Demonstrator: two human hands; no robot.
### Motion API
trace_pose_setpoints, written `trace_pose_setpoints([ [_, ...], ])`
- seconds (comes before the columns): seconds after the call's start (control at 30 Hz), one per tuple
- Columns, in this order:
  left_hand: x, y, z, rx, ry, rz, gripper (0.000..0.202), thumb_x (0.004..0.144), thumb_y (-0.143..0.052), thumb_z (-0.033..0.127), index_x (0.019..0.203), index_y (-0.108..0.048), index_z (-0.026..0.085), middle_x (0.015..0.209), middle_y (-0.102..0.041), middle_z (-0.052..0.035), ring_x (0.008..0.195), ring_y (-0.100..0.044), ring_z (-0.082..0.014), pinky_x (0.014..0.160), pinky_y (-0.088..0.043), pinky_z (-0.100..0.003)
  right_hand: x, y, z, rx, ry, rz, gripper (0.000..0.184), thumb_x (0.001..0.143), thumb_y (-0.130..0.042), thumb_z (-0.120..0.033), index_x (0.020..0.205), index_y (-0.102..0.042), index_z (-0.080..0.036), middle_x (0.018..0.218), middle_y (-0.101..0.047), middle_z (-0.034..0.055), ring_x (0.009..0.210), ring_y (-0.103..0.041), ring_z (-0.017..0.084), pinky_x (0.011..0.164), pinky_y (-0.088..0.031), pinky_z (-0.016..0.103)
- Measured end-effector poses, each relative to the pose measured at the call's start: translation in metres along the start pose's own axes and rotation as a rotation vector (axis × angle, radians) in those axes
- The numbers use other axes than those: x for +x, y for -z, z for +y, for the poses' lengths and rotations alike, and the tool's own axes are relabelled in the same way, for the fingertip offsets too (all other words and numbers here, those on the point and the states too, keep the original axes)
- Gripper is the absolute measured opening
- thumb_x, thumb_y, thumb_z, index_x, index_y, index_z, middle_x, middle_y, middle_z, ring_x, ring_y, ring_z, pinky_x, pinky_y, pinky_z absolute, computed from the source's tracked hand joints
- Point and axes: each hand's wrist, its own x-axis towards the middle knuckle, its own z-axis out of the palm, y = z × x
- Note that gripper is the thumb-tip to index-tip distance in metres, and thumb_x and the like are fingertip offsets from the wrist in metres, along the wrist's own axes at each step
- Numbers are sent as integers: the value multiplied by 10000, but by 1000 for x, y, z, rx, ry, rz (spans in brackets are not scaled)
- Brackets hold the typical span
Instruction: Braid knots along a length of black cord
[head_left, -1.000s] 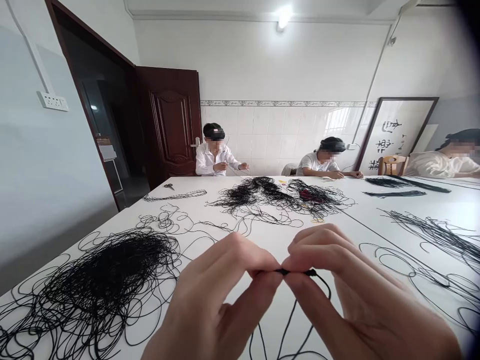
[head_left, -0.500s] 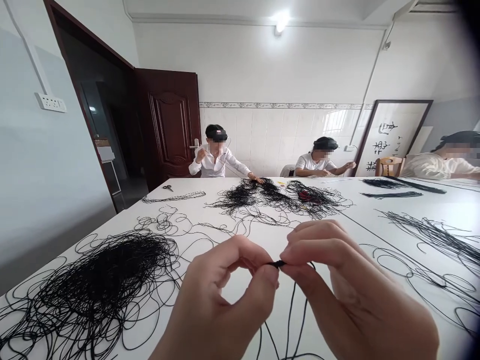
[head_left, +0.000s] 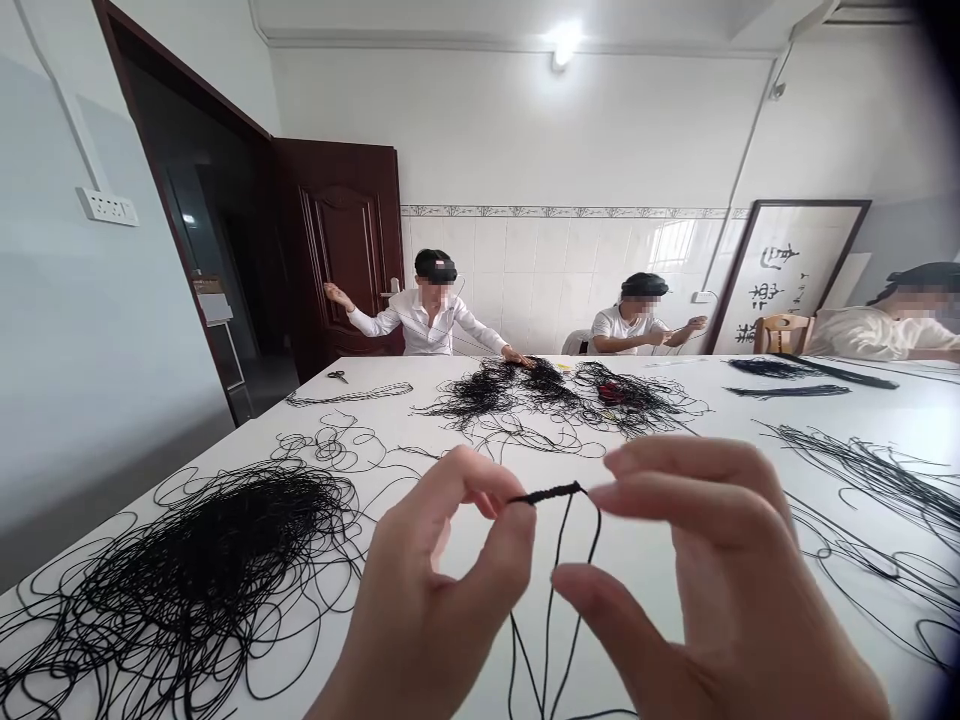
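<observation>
Between thumb and forefinger, my left hand (head_left: 457,570) pinches one end of a short knotted black cord (head_left: 553,493). The knotted stretch points right and tilts slightly upward. From it, several thin loose strands (head_left: 547,630) hang down toward the table. My right hand (head_left: 697,560) is just right of the knotted end, its thumb and fingers apart. The forefinger is close to the strand at that end; whether it touches I cannot tell.
A large tangle of black cord (head_left: 217,550) covers the left of the white table (head_left: 300,650). More cord piles (head_left: 555,390) lie farther back, and a straighter bundle (head_left: 877,475) at right. Scissors (head_left: 337,377) lie at the far left. Co-workers (head_left: 435,310) sit across the table.
My right thumb and forefinger have parted and let go of the knotted cord, uncovering more of it. My left hand still pinches it. The co-worker at the far left has stretched an arm outward.
</observation>
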Motion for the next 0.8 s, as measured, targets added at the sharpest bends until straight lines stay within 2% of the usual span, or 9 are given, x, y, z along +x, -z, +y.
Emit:
trace_pose_setpoints([
  [0.07, 2, 1, 1, -20, 3, 15, 143, 802, -565, 131, 720, -573, 248, 697, -531, 49, 684, -500, -115, 602, -400, -196, 1, -1, -4, -28, 26, -35, 76, 862, -574, -169, 838, -507, -195, 776, -482, 55, 745, -509, 156, 560, -448, 264],
  [0.17, 3, 2, 1, -58, 18, -2, 164, 774, -566, 102, 677, -564, 235, 662, -476, 47, 642, -471, -111, 571, -377, -204, 4, -3, -5, -45, 73, -176, 180, 864, -566, -153, 724, -454, -174, 611, -414, -8, 581, -410, 100, 542, -405, 242],
  [0.27, 2, 2, 1, -82, 43, -20, 162, 775, -571, 102, 675, -579, 229, 636, -456, 48, 610, -458, -107, 557, -362, -214, 5, -4, -2, -65, 79, -216, 124, 869, -566, -156, 784, -476, -167, 619, -429, -23, 574, -413, 84, 577, -401, 227],
  [0.37, 1, 1, 0, -117, 51, -47, 154, 775, -581, 119, 665, -583, 227, 640, -470, 47, 629, -469, -113, 595, -383, -225, 3, -6, 1, -60, 78, -219, 131, 858, -555, -97, 817, -458, -176, 652, -444, -26, 607, -424, 79, 593, -387, 206],
  [0.57, 1, -1, 1, -120, 74, -10, 165, 781, -568, 110, 665, -580, 228, 623, -489, 52, 616, -481, -105, 579, -417, -189, -2, -13, -3, -62, 56, -210, 187, 876, -455, -56, 735, -419, -174, 623, -425, -17, 584, -396, 94, 596, -372, 250],
  [0.67, 1, -1, 4, -111, 110, 13, 170, 791, -565, 130, 647, -564, 221, 606, -476, 55, 587, -470, -96, 550, -420, -167, -4, -17, -7, -122, 99, -259, 225, 855, -433, -42, 669, -432, -169, 597, -429, -4, 587, -419, 113, 626, -389, 292],
  [0.8, 0, -2, 7, -116, 151, -9, 168, 807, -560, 156, 651, -562, 218, 614, -466, 50, 588, -467, -96, 542, -424, -156, -5, -16, -8, -51, 103, -339, 216, 829, -434, -6, 681, -486, -155, 599, -456, -3, 587, -431, 103, 603, -409, 269],
])
